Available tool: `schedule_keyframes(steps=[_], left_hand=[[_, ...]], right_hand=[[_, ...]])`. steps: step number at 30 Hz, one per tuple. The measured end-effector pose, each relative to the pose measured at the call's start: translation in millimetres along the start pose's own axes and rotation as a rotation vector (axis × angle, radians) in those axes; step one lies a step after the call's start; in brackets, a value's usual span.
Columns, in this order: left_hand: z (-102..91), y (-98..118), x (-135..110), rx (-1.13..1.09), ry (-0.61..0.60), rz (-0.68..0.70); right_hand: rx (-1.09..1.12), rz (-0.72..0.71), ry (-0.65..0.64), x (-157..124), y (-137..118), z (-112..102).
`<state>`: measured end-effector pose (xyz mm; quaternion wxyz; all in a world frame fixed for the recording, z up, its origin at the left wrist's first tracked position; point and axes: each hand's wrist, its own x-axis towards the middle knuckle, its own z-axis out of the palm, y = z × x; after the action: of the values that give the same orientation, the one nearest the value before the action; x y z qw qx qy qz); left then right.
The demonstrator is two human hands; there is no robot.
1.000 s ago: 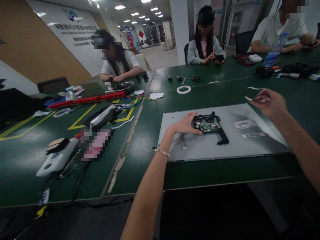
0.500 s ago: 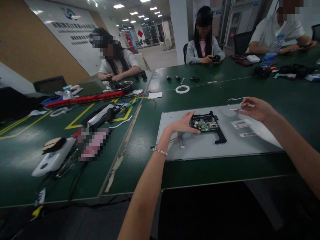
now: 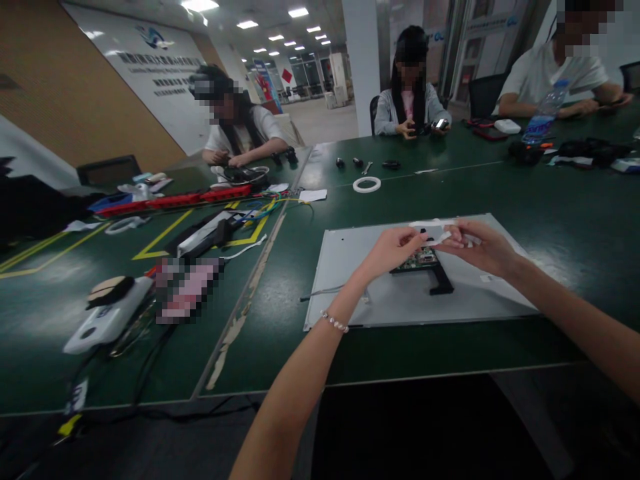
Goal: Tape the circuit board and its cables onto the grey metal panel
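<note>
A grey metal panel [image 3: 380, 303] lies flat on the green table [image 3: 450, 347] in front of me. On it sits a green circuit board [image 3: 423, 259] in a black bracket [image 3: 440, 283]. My left hand [image 3: 393, 250] and my right hand [image 3: 483, 248] meet just above the board. Both pinch the ends of a white strip [image 3: 433, 230], which looks like tape or a flat cable. A thin grey wire [image 3: 325, 292] runs off the panel's left side.
A white tape roll [image 3: 367, 185] lies further back on the table. To the left are a red power strip [image 3: 175, 199], coloured cables, a white device [image 3: 107, 320] and yellow floor-style markings. Three other people sit across the table with small parts and a water bottle [image 3: 543, 119].
My right hand has carried the white strip leftward from the panel's far right to above the board. My left hand has lifted off the board and taken the strip's other end.
</note>
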<state>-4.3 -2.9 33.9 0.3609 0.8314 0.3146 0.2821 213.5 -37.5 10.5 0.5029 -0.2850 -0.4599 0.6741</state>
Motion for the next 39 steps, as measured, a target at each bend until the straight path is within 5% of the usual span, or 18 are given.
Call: schedule_keyframes(steps=[17, 24, 39], left_hand=[[0.1, -27.8, 7.6, -0.145, 0.107, -0.053], [-6.2, -31.8, 7.9, -0.159, 0.137, -0.04], [-11.2, -49.2, 8.3, 0.109, 0.309, -0.108]], right_hand=[[-0.209, -0.049, 0.115, 6.4, 9.9, -2.7], [-0.482, -0.034, 0.102, 12.4, 21.0, -16.4], [-0.571, -0.064, 0.203, 9.7, 11.1, -14.3]])
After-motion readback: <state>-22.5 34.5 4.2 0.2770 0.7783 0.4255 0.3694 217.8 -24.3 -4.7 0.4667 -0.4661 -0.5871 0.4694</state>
